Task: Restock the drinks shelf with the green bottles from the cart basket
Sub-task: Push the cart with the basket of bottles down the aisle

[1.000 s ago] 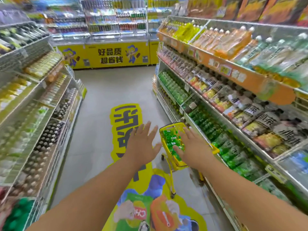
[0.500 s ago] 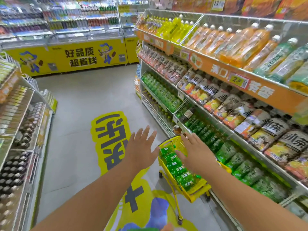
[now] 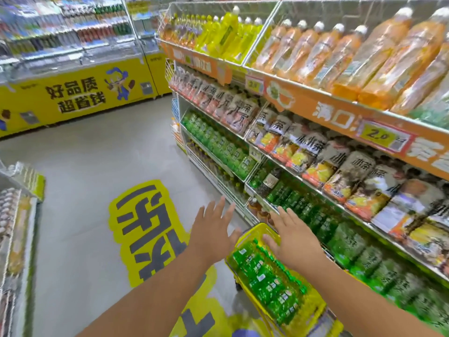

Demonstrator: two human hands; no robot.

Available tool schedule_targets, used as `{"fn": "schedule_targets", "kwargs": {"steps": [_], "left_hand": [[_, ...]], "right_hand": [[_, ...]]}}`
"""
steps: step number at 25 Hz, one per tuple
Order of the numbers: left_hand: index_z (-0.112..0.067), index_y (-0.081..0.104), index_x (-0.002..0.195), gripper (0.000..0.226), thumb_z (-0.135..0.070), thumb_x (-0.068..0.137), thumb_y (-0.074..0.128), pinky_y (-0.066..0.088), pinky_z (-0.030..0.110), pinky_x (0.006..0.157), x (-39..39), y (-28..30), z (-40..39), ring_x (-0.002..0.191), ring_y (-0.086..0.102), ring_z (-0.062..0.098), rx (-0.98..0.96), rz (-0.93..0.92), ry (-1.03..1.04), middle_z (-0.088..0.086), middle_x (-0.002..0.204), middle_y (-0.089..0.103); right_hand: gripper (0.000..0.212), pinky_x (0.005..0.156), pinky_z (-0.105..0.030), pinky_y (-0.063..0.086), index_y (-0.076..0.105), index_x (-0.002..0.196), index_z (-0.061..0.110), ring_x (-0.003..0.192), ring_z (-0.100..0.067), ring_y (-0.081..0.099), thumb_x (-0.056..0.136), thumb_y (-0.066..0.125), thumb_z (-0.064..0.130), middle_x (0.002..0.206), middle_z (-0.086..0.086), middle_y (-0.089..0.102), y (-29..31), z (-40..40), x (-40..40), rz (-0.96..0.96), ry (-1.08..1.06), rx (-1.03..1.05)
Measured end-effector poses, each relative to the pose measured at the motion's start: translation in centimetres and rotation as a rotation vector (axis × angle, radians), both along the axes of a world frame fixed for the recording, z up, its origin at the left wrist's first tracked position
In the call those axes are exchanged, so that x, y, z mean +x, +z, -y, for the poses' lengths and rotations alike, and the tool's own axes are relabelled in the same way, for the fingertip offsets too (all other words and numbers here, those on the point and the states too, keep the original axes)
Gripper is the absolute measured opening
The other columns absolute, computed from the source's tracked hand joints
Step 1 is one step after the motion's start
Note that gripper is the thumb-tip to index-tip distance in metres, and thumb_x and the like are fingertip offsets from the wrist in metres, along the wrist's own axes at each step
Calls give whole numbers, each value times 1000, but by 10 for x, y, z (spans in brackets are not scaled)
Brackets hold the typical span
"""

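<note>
Both arms stretched forward over a shop aisle, palms down, fingers spread, holding nothing. Left hand [image 3: 213,231] hanging over the grey floor [image 3: 92,171], just left of the yellow cart basket [image 3: 313,304], its thumb close to the basket's far left corner; contact there not clear. Right hand [image 3: 292,238] poised over the far end of the basket, fingers pointing toward the shelving, thumb side above the nearest caps. Hands apart from each other, with the basket's far rim showing between them.

Green bottles [image 3: 264,278] lying on their sides inside the basket, packed in rows, below and just nearer than the right palm, to the right of the left hand. No bottle gripped.

Drinks shelf [image 3: 267,205] directly right of the basket and ahead of the right fingertips: a row of matching green bottles on the tier level with the hands, running away along the aisle. Above that tier, pale-labelled tea bottles [image 3: 313,156]; higher still, orange bottles [image 3: 340,52] over an orange price strip [image 3: 340,110]. Large yellow floor sticker [image 3: 150,224] under the left forearm. Yellow chest freezer [image 3: 77,93] across the aisle's end.
</note>
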State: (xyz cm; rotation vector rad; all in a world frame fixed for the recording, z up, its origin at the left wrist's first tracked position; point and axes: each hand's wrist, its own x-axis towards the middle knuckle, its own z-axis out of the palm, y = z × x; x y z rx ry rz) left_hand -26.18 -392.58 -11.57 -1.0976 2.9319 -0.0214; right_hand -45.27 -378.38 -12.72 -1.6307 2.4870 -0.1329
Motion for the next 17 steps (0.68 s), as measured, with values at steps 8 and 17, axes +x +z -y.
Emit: {"fn": "schedule_targets", "kwargs": {"steps": [8, 17], "left_hand": [[-30, 8, 157, 75, -65, 92, 18, 12, 50, 120, -74, -34, 89, 150, 8, 31, 67, 83, -209, 5, 166, 3], [-33, 1, 157, 74, -65, 94, 20, 8, 48, 121, -140, -103, 179, 151, -3, 26, 175, 162, -512, 1, 166, -7]], "right_hand": [[78, 121, -42, 18, 15, 156, 22, 150, -24, 7, 93, 23, 68, 164, -3, 11, -35, 53, -32, 42, -215, 88], [78, 120, -44, 18, 16, 156, 21, 151, -24, 7, 93, 24, 67, 164, -3, 12, -92, 108, -26, 134, -592, 104]]}}
